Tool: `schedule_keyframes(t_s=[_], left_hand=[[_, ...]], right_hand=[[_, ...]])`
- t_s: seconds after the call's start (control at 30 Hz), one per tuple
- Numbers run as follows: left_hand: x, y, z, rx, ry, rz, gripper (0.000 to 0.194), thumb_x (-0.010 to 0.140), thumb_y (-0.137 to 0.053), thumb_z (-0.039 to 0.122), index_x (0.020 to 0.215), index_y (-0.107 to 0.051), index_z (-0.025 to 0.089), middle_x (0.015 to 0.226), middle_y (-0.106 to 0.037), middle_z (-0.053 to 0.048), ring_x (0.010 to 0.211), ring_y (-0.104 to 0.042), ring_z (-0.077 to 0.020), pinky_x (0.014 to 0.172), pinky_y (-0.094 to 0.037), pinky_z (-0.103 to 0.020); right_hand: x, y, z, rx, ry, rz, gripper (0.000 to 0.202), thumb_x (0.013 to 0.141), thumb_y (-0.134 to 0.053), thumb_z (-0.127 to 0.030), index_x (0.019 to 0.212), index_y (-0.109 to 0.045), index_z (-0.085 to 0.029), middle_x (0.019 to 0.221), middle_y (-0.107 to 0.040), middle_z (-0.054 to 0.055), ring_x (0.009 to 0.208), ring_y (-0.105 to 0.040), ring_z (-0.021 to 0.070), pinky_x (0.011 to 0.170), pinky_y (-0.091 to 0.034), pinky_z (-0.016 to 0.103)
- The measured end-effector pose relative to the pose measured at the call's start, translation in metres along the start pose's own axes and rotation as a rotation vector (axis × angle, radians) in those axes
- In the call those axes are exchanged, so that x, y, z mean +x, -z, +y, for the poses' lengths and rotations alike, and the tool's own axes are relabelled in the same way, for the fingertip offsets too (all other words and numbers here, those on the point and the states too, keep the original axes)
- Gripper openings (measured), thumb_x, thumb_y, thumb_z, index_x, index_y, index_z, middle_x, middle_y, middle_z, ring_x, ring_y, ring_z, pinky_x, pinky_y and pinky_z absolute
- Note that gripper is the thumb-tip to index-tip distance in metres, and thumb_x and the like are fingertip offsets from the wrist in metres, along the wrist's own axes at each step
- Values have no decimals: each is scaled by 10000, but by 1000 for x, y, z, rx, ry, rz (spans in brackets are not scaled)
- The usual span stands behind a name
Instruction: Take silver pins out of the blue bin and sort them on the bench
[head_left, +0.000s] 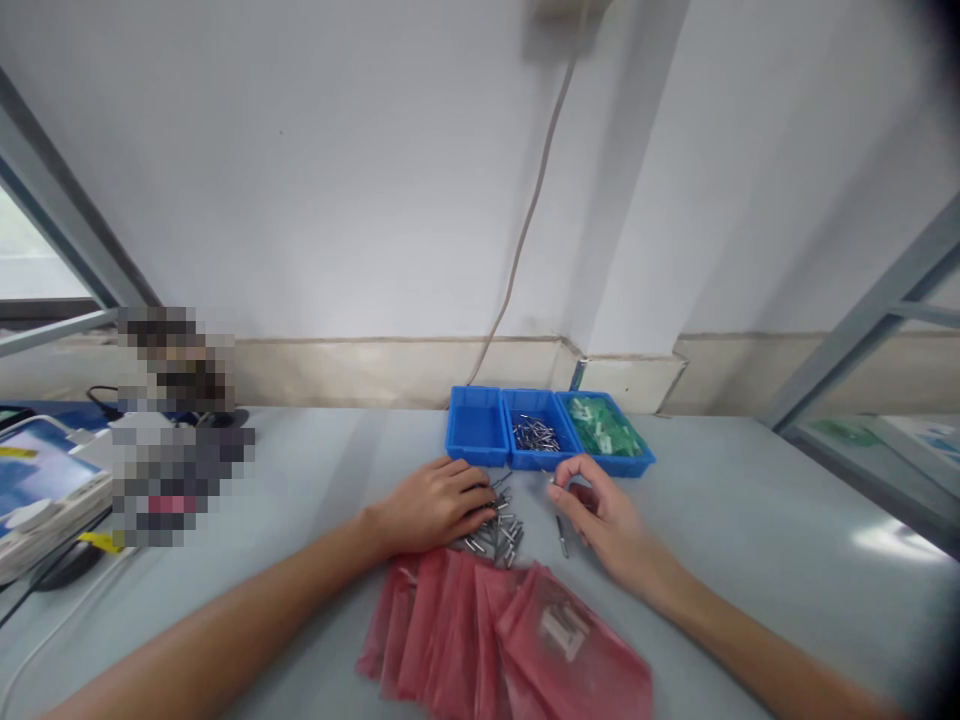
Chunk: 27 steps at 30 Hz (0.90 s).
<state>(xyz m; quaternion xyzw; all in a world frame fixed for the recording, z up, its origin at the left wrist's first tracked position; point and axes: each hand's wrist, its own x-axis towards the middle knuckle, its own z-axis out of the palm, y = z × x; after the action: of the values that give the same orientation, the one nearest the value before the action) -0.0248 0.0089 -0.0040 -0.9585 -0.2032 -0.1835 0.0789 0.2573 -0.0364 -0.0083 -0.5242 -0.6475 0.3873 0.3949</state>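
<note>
My left hand [441, 503] lies palm down, its fingers slightly bent and spread over the left side of a loose pile of small metal pins [504, 530]. My right hand [600, 510] is closed in a pinch, thumb against forefinger, just in front of the blue bins. A small metal pin [551, 481] shows at its fingertips, mostly hidden. Below that hand, one separate pin [562, 537] lies on the table. Red translucent plastic bags [450, 630] lie overlapped in front of the pile; the rightmost has pale pieces inside.
Three blue bins stand side by side near the wall: an empty left bin [477, 425], a middle bin [510, 458] with metal pins, and a right bin [637, 465] with green-and-white packets. A white power strip [67, 520] with cables and a blurred-out area are at the left.
</note>
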Motion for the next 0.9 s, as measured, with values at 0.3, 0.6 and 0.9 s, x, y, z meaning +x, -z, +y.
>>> schedule_keyframes(t_s=[0.3, 0.6, 0.9], left_hand=[[0, 0, 0, 9, 1, -1, 301, 1134, -466, 370, 1182, -697, 184, 1108, -710, -71, 957, -663, -201, 880, -526, -348], [1, 1, 1, -3, 5, 4, 316, 1139, -451, 374, 1181, -702, 186, 1103, -711, -77, 958, -666, -196, 883, -524, -341], [1, 0, 0, 0, 6, -16, 311, 1138, -458, 375, 1195, -696, 184, 1129, -710, -76, 978, -667, -203, 899, -531, -351]], right_hand=[[-2, 1, -1, -26, 10, -14, 339, 1040, -558, -608, 1007, -524, -272, 647, -409, -86, 551, -414, 138, 499, -360, 241], [-2, 1, -1, -41, 20, -10, 318, 1062, -533, -585, 1033, -550, -268, 651, -435, -80, 562, -421, 138, 527, -365, 254], [-3, 1, -2, -9, -18, -29, 338, 1063, -522, -605, 1045, -557, -269, 656, -440, -77, 575, -451, 143, 541, -379, 257]])
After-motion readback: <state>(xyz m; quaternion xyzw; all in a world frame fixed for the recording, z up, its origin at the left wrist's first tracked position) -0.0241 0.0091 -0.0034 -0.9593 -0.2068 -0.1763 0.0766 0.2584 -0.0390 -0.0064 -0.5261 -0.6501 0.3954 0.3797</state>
